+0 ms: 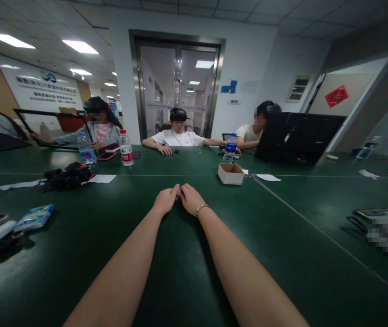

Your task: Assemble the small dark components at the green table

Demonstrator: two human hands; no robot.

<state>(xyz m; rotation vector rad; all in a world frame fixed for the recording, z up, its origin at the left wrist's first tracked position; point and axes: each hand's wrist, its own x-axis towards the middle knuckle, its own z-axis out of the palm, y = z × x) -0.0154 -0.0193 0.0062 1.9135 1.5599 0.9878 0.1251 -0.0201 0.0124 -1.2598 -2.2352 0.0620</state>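
Both arms reach out over the dark green table (180, 281). My left hand (164, 200) and my right hand (191, 199) meet in the middle, fingertips pinched together and almost touching. Between them shows a small shiny thing (179, 191), too small to name and mostly covered by the fingers. A silver bracelet (202, 209) circles my right wrist. Beyond my right hand stands a small open cardboard box (231, 174).
Bottles stand further off: red-capped (126, 149), blue-labelled (229, 149) and clear (86, 149). Black gear (67, 175) and a blue packet (34, 217) lie left. A black monitor (296, 137) stands right. Several people sit around the table; one rests a hand (164, 150) opposite me.
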